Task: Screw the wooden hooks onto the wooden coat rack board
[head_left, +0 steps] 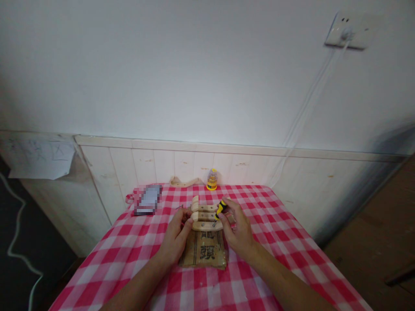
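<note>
One brown printed sheet (204, 255) nearest on the checked cloth (201, 287), at least two characters showing. Two bare hands: left hand (177, 233) closed, thumb and fingers pinching the left ends of the wooden pieces; right hand (238, 224) closed around one yellow-black screwdriver (221, 207), tip down at the nearest piece. Three curved wooden pieces (207, 226) in a row between the hands, two dark spots on the nearest, probably screws or holes. Beyond: one blurred flat device (148, 199) left; one yellow-based clear container (212, 179), contents too small to tell; one curved wooden strip (184, 182) by the wall; one socket (348, 31) upper right, one plug in it.
</note>
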### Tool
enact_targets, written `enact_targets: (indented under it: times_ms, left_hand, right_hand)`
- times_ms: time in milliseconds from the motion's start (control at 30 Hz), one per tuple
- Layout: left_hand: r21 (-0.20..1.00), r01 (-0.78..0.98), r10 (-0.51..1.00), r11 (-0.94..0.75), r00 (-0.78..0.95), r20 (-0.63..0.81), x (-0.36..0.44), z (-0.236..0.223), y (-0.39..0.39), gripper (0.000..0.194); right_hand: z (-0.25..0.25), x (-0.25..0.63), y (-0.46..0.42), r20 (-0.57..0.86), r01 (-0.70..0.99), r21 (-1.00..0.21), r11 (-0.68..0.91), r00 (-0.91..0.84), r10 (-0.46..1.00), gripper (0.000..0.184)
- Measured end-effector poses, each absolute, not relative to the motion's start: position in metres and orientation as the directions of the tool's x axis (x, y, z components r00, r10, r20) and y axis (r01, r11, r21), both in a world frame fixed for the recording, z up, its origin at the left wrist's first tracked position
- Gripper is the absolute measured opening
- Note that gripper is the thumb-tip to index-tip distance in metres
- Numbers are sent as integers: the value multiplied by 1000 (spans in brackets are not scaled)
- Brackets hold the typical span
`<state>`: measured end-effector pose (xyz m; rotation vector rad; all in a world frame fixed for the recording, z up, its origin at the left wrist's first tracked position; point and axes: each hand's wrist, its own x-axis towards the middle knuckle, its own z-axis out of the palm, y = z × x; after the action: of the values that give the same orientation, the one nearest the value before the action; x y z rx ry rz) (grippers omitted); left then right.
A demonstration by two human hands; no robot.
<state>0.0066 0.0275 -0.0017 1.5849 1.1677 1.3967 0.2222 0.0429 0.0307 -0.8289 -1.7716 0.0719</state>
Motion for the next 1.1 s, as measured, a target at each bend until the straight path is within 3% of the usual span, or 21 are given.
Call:
enact_targets:
  times_ms: [1100]
  left_hand:
    - [939, 123, 946, -322, 9, 324, 7, -5, 29, 25]
  right_hand:
    - [35, 221, 47, 808, 484, -473, 736, -95, 582, 37]
